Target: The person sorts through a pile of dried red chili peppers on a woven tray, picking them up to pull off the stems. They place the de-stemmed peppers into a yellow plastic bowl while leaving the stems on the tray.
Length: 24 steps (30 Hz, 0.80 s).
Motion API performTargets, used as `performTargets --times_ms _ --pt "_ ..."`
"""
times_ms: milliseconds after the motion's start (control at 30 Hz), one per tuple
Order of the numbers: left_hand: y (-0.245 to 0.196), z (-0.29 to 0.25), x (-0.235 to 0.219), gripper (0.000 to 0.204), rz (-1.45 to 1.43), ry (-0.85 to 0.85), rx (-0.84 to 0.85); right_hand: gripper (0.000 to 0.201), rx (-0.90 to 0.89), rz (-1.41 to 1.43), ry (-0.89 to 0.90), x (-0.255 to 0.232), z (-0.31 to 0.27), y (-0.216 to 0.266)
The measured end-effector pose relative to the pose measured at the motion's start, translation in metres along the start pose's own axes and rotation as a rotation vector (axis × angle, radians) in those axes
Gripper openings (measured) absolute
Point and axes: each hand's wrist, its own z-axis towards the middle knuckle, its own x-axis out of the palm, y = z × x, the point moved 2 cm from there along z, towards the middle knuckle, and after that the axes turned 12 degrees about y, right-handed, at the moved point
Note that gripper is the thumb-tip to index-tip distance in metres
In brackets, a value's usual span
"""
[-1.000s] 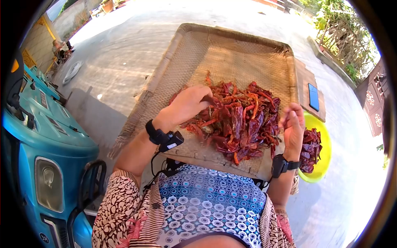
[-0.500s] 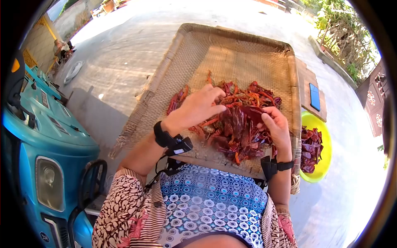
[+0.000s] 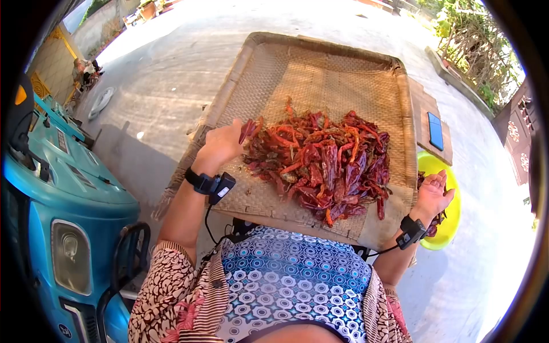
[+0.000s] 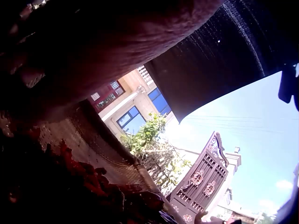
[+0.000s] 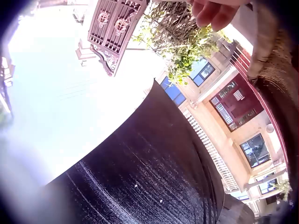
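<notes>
Right hand, nearest, has left the pile and lies palm up over the yellow basin, grip open, nothing seen in it. Left hand has drawn out to the pile's left edge, fingertips at the dried red peppers, pinch or mere touch impossible to tell. Peppers lie heaped in the woven tray between hands now parted, so sorting looks split between basin and tray.

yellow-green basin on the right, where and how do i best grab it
Probably by the outer rim of the basin, coming from the person's right: that curved edge shows bare, while the woven tray crowds its left side and the right hand is above it.
</notes>
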Motion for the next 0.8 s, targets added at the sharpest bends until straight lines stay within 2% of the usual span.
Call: performTargets --times_ms 33,67,133,233,367,400,433,533,567,633,700,767,800 --pt "-0.009 -0.009 -0.008 0.038 -0.019 -0.061 0.014 0.037 0.049 -0.123 0.121 -0.013 0.013 -0.001" --pt "-0.019 -0.016 -0.014 0.036 -0.087 -0.087 0.158 0.036 0.082 -0.251 0.244 -0.026 0.026 -0.002" --pt "-0.039 -0.029 -0.023 0.033 -0.222 -0.141 0.444 0.033 0.107 -0.56 0.382 0.023 -0.01 -0.038" --pt "-0.081 -0.041 -0.023 0.03 -0.401 0.028 0.756 0.036 0.348 -0.863 0.821 0.082 -0.073 -0.078" --pt "-0.119 -0.05 -0.024 0.028 -0.496 0.209 0.816 0.042 0.538 -1.28 1.216 0.098 -0.11 -0.107" --pt "-0.124 -0.05 -0.024 0.028 -0.508 0.224 0.82 0.035 0.513 -1.249 1.221 0.098 -0.116 -0.113" --pt "-0.129 -0.05 -0.024 0.027 -0.52 0.242 0.823 0.03 0.561 -1.199 1.185 0.094 -0.115 -0.115" --pt "-0.132 -0.032 -0.01 0.026 -0.757 0.268 0.894 0.022 0.652 -1.121 1.092 0.085 -0.108 -0.11" --pt "-0.131 -0.026 -0.006 0.025 -0.81 0.242 0.871 0.021 0.673 -1.107 1.064 0.082 -0.103 -0.106" --pt "-0.129 -0.016 -0.002 0.024 -0.911 0.187 0.824 0.022 0.575 -1.005 0.949 0.079 -0.091 -0.097" --pt "-0.124 -0.009 0.001 0.025 -0.625 0.079 0.786 0.024 0.442 -0.887 0.773 0.078 -0.08 -0.084" --pt "-0.116 0.002 0.016 0.029 -0.345 -0.053 0.804 0.027 0.369 -0.6 0.593 0.067 -0.061 -0.07" --pt "-0.115 0.002 0.019 0.028 -0.334 -0.039 0.788 0.028 0.34 -0.455 0.505 0.065 -0.055 -0.062"
